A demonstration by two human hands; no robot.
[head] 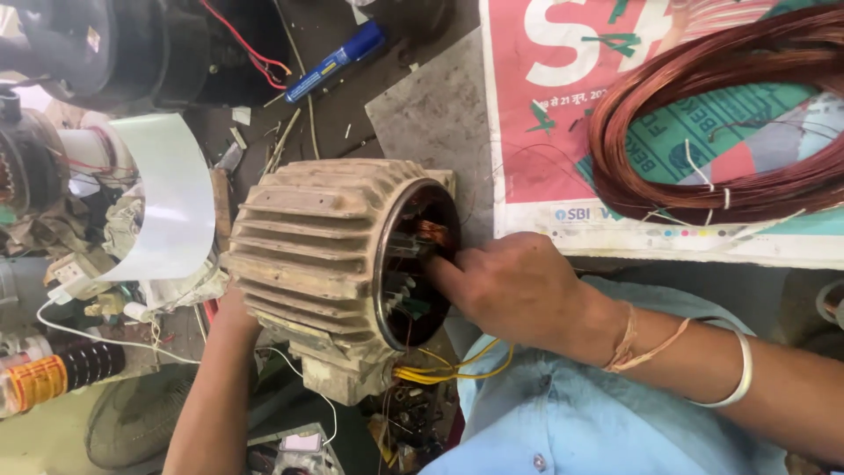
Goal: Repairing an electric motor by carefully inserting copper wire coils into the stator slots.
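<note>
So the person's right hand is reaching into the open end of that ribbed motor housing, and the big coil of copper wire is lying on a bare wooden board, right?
Not quite. The right hand does reach into the ribbed motor housing, but the head view shows the coil of copper wire lying on a printed newspaper sheet, not a bare wooden board.

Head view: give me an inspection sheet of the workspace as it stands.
Surface: workbench crowded, partly under a printed paper sheet.
Job's things: finned motor housing on its side, open end toward the person; copper windings inside.
Clutter: copper wire coil, blue marker, curved white sheet.
Grippers: right hand fingers inside the opening; left hand mostly hidden behind the housing.
Cables: yellow leads under the housing; red wires at top.
Surroundings: other motor parts at left.
</note>
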